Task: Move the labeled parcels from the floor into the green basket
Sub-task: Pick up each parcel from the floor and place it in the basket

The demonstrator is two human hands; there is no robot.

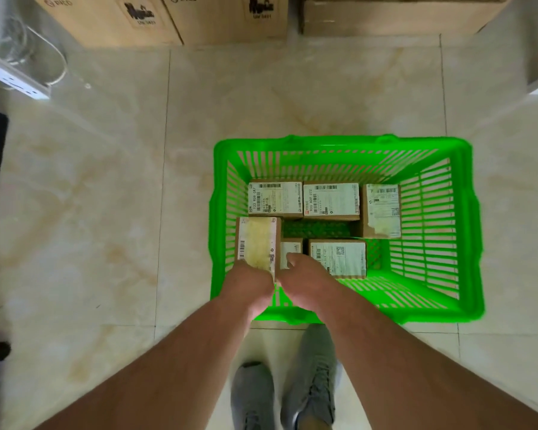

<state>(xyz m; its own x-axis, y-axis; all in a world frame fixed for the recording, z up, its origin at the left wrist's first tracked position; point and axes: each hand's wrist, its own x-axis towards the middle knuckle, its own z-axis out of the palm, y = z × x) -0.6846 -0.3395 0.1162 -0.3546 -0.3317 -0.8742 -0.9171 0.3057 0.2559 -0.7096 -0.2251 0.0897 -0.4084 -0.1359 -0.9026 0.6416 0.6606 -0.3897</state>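
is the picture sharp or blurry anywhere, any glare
Head view: parcel labels in the green basket read fairly sharp; the cardboard boxes at the top are soft; the basket's green glows oversaturated; wide-angle bending at the edges; mild sheen on the floor tiles.

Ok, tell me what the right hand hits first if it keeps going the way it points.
Probably the small parcel right ahead of the right hand; its fingertips look at or on it, though depth is unclear.

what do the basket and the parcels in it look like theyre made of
Green basket: looks like moulded plastic, bright and slightly glossy, with slotted walls and a thick rounded rim.

Parcels, e.g. the one at the back left: apparently brown cardboard, matte, with white printed paper labels bearing barcodes. The parcel the left hand holds has a yellowish strip across its label, possibly aged tape.
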